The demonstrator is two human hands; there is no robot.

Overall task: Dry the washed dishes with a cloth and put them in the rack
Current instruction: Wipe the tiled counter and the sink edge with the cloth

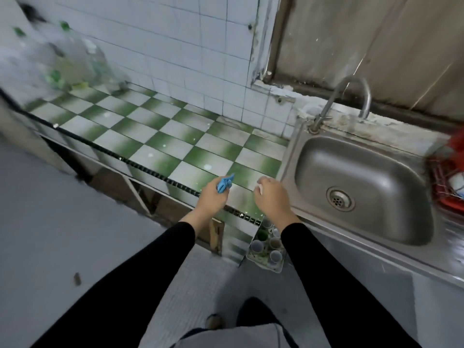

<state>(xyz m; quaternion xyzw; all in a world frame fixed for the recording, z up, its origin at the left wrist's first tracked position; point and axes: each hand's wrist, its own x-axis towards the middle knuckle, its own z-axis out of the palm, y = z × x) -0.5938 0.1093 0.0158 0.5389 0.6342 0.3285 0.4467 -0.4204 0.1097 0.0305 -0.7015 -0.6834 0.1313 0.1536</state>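
Note:
My left hand [212,195] grips a bunched blue cloth [224,184] over the front edge of the green-and-white checked counter [155,136]. A little to its right, my right hand [270,194] hovers beside the sink with curled fingers around something small and white [259,188]; what it is I cannot make out. A red dish rack [449,172] with white dishes in it stands at the far right edge, mostly cut off. The steel sink basin [364,177] holds no dishes.
A curved steel tap [351,96] rises behind the sink. Clear plastic bottles with green caps [67,61] stand blurred at the counter's far left. Below the counter, a tray of small cups [267,244] sits on the floor.

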